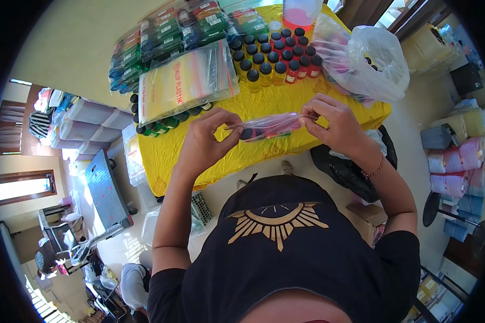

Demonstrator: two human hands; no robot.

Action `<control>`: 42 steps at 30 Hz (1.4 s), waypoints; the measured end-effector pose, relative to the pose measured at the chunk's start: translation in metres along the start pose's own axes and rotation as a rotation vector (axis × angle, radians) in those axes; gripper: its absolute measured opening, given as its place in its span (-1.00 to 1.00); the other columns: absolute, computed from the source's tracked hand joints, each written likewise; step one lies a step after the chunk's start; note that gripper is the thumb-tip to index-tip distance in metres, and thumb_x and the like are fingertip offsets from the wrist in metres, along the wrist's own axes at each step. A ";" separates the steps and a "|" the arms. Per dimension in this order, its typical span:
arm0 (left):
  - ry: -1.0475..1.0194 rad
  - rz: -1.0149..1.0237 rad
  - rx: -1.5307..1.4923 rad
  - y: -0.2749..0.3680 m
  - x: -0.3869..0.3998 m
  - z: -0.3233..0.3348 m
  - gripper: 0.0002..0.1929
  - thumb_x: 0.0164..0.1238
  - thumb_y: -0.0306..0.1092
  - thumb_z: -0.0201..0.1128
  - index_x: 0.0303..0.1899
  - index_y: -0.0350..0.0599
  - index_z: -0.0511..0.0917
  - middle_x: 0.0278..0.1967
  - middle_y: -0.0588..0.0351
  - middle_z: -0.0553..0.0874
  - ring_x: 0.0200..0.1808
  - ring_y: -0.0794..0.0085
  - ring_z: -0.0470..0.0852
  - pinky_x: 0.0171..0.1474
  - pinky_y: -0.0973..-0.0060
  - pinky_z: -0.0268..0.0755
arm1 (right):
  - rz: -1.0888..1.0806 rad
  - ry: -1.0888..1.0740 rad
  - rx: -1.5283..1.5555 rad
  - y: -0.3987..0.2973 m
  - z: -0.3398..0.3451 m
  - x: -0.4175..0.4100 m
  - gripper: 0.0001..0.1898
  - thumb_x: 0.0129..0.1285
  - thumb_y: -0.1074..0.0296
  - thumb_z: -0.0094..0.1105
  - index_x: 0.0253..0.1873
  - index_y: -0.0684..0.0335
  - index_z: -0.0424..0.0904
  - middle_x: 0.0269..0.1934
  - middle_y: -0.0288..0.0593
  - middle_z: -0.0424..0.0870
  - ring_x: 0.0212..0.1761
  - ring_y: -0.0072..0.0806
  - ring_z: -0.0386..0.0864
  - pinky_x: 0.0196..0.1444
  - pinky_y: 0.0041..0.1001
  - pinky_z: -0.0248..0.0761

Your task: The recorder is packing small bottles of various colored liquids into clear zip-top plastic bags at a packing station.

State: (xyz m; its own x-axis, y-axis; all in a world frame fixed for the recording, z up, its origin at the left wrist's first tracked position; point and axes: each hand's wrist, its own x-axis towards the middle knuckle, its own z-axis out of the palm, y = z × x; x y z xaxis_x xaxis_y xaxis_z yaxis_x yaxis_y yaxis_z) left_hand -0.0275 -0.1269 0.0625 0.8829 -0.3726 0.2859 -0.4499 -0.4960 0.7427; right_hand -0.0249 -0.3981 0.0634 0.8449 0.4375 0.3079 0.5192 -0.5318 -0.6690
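Between my two hands a clear plastic bag [271,125] is stretched, with a pinkish item and a dark-capped bottle showing inside. My left hand [210,139] pinches the bag's left end between thumb and fingers. The right end is gripped by my right hand [333,123] in the same way. Under the bag lies a yellow cloth [262,155] covering the table. Beyond my hands stand several small black-capped bottles, some with yellow liquid [266,76] and some with red liquid [303,68]. A stack of clear zip bags [186,80] rests on green bottles [170,122] left of them.
Filled bags of bottles [165,30] are piled at the far left of the table. A pitcher of pink liquid [301,14] and an open white plastic bag [382,68] stand at the back right. A black bag [343,169] is below the table's right edge. Another person [133,286] is at lower left.
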 end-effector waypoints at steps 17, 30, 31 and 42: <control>0.022 0.043 0.022 0.006 0.007 0.016 -0.91 0.05 -0.51 0.26 -0.37 -0.23 0.56 -0.44 0.08 0.59 -0.41 0.35 0.60 -0.31 0.49 0.44 | -0.062 0.033 -0.017 0.000 0.014 0.006 -0.90 0.06 0.46 0.20 -0.32 0.27 0.48 -0.40 -0.17 0.52 -0.34 -0.31 0.54 -0.30 -0.41 0.43; -0.021 -0.014 -0.003 0.010 0.012 0.028 -0.91 0.05 -0.45 0.29 -0.37 -0.18 0.58 -0.47 0.11 0.59 -0.44 0.37 0.65 -0.35 0.52 0.50 | -0.080 0.015 -0.004 -0.005 0.021 0.009 -0.91 0.06 0.45 0.18 -0.32 0.24 0.48 -0.41 -0.20 0.51 -0.37 -0.35 0.53 -0.35 -0.42 0.42; -0.014 -0.016 0.012 0.010 0.012 0.027 -0.91 0.05 -0.43 0.29 -0.38 -0.16 0.59 -0.46 0.13 0.59 -0.46 0.39 0.65 -0.37 0.52 0.49 | -0.073 0.003 -0.004 -0.004 0.022 0.010 -0.91 0.07 0.44 0.18 -0.32 0.24 0.48 -0.41 -0.20 0.51 -0.37 -0.34 0.53 -0.35 -0.42 0.42; -0.022 0.029 0.146 0.012 0.016 0.031 -0.91 0.04 -0.35 0.30 -0.41 -0.07 0.60 -0.47 0.19 0.60 -0.52 0.36 0.62 -0.45 0.49 0.44 | -0.136 0.013 -0.017 -0.004 0.030 0.016 -0.92 0.09 0.39 0.18 -0.32 0.21 0.50 -0.38 -0.19 0.53 -0.31 -0.27 0.54 -0.32 -0.37 0.43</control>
State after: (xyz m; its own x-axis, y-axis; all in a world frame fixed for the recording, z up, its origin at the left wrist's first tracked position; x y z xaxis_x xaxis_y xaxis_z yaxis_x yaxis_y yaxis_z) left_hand -0.0230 -0.1631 0.0576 0.8666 -0.4048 0.2918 -0.4917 -0.5930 0.6376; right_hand -0.0173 -0.3673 0.0503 0.7680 0.4968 0.4042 0.6312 -0.4801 -0.6092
